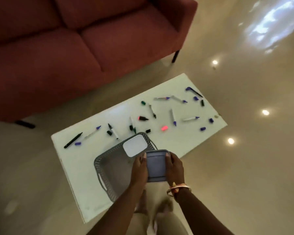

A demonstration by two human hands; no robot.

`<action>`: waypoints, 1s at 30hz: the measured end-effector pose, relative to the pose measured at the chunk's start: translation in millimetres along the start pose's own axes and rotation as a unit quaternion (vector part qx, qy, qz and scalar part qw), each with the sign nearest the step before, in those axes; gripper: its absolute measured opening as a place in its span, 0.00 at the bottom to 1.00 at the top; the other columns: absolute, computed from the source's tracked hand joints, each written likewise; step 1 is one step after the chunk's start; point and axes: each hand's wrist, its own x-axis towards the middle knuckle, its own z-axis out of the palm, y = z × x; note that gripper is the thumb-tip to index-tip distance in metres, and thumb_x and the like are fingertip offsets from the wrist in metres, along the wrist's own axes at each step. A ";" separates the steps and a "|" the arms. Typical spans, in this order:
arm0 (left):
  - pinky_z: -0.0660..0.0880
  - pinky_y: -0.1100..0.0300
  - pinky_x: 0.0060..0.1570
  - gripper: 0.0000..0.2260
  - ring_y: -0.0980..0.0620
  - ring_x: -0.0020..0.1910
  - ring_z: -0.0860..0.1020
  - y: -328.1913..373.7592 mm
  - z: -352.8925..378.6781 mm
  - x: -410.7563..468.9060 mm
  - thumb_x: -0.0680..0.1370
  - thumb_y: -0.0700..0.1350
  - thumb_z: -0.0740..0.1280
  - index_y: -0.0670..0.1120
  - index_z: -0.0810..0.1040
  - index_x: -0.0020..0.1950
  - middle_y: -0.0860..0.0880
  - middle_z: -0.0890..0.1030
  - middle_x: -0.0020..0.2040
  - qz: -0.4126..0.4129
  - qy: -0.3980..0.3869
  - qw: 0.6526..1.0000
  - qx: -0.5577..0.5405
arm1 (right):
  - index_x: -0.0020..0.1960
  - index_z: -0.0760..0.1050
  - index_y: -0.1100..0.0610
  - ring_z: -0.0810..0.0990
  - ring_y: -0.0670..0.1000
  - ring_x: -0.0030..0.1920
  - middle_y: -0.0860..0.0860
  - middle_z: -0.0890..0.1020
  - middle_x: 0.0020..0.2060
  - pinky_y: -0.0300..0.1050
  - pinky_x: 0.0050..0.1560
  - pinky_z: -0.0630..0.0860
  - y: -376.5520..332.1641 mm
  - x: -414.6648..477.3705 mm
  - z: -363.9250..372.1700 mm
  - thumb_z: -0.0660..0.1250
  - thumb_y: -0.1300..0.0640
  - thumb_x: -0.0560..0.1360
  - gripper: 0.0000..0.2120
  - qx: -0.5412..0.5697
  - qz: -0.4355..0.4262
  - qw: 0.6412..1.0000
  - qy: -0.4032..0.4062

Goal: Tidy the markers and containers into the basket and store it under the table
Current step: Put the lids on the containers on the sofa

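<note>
Left hand (pixel 139 168) and right hand (pixel 174 167) clasp opposite sides of a blue-grey container (pixel 156 167), held over the near right edge of a grey perforated basket (pixel 98 167). The basket sits on a white table (pixel 185 143), with a white container (pixel 135 145) at its far end. Markers (pixel 172 116) and loose caps (pixel 203 128) lie scattered beyond. Farther off stands a red sofa (pixel 75 48).

The head-worn camera is looking forward and steeply down, tilted so the white table (pixel 193 138) is running diagonally across mid-frame. The left hand (pixel 139 168) and right hand (pixel 174 168), gripping a container (pixel 156 167), are sitting nearest the lens at 6 o'clock; the sofa (pixel 75 48) is lying farthest at 11 o'clock.
</note>
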 end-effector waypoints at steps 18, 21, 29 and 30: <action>0.73 0.46 0.65 0.27 0.39 0.65 0.74 -134.9 46.7 146.1 0.79 0.58 0.65 0.43 0.68 0.72 0.39 0.73 0.69 -0.249 0.096 0.961 -0.073 | 0.66 0.75 0.58 0.77 0.63 0.60 0.60 0.80 0.61 0.49 0.58 0.72 92.1 157.2 117.9 0.60 0.57 0.80 0.16 -0.251 0.029 0.929 -0.271; 0.74 0.47 0.63 0.23 0.41 0.62 0.76 -134.0 53.2 146.9 0.80 0.55 0.65 0.43 0.71 0.69 0.41 0.76 0.65 -0.231 0.117 0.963 -0.079 | 0.67 0.74 0.57 0.78 0.63 0.60 0.60 0.80 0.61 0.53 0.61 0.74 94.1 161.6 115.7 0.60 0.57 0.79 0.17 -0.267 0.030 0.919 -0.287; 0.71 0.57 0.46 0.15 0.46 0.53 0.79 -128.3 68.2 131.1 0.82 0.49 0.63 0.42 0.76 0.64 0.42 0.80 0.56 -0.226 0.161 0.954 -0.112 | 0.75 0.64 0.53 0.78 0.60 0.62 0.57 0.78 0.63 0.50 0.62 0.75 82.1 142.1 102.9 0.58 0.66 0.79 0.25 -0.275 0.007 0.914 -0.298; 0.72 0.57 0.47 0.14 0.45 0.53 0.79 -126.9 69.8 129.7 0.82 0.47 0.63 0.42 0.75 0.65 0.43 0.80 0.57 -0.226 0.161 0.954 -0.116 | 0.75 0.63 0.52 0.78 0.60 0.62 0.57 0.78 0.64 0.52 0.62 0.75 83.2 140.3 102.9 0.58 0.66 0.78 0.27 -0.271 0.007 0.914 -0.302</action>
